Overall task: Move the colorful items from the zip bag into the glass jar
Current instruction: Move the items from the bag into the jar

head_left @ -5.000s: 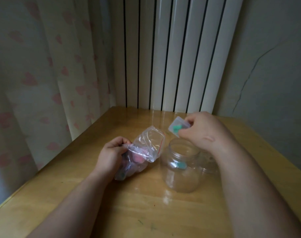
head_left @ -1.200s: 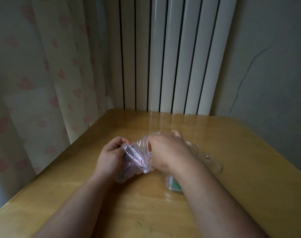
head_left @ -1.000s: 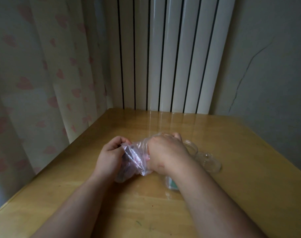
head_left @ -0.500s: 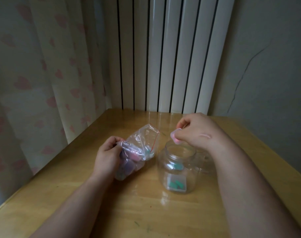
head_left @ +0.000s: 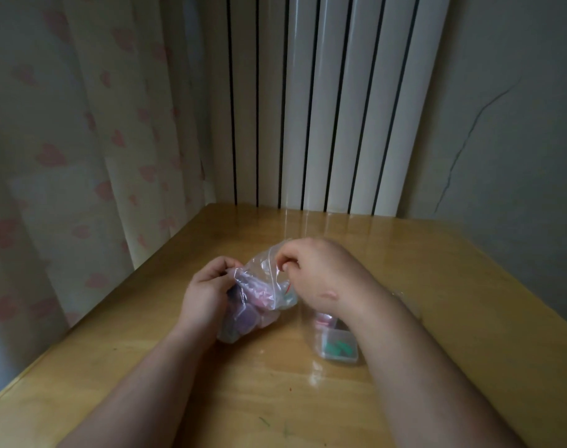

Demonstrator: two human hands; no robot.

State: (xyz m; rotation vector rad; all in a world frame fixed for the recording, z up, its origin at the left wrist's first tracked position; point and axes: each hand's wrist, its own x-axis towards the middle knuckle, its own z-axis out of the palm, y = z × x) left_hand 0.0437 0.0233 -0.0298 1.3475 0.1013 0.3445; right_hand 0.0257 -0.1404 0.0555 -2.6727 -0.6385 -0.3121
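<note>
My left hand (head_left: pixel 206 294) grips the left side of a clear zip bag (head_left: pixel 264 287) resting on the wooden table. Pink and purple items (head_left: pixel 246 316) show through the plastic. My right hand (head_left: pixel 320 274) is at the bag's open mouth with its fingers curled against the rim; what they hold is hidden. The glass jar (head_left: pixel 308 331) stands just right of the bag, mostly covered by my right forearm. Inside it I see a small case with green items (head_left: pixel 338 347) and a pink item (head_left: pixel 324 318).
The table (head_left: pixel 453 286) sits in a corner. A white ribbed radiator (head_left: pixel 308 108) runs along its far edge and a heart-patterned curtain (head_left: pixel 81 156) hangs along the left edge. A clear lid (head_left: pixel 406 300) lies right of my forearm.
My right hand was above the jar's mouth with a pink item half a second ago. It has moved left to the bag's mouth, and a pink item now lies in the jar.
</note>
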